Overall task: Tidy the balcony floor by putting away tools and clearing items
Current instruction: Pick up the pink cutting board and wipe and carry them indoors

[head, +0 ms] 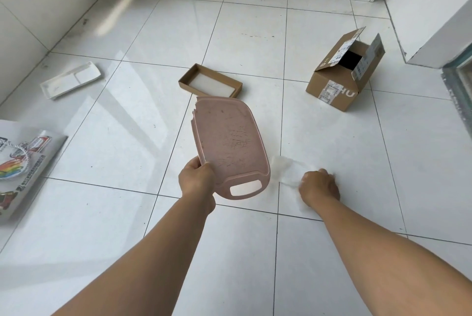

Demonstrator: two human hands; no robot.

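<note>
Both our forearms reach forward over the white tiled floor point(107, 213). Our left hand point(196, 179) is clenched on the near left corner of a pink plastic board point(228, 144), thumb on top, holding it tilted above the tiles with its cut-out handle toward us; its far left corner is chipped and its face is scratched. Our right hand point(319, 186) is down at the floor, fingers curled onto a thin whitish sheet point(286, 171) that lies flat just right of the board; we cannot tell whether the sheet is pinched or only pressed.

Beyond the board sits a shallow brown cardboard tray point(210, 80) with a white lining. Farther right stands an open cardboard box point(342, 78), flaps up, with a shipping label too small to read and tape printed "ZHUANHUA" as far as we can make out. At far left lies a white flat tray point(71, 79). Nearer, at the left edge, printed colourful packaging point(28, 160) lies on the tiles; its lettering is illegible.
</note>
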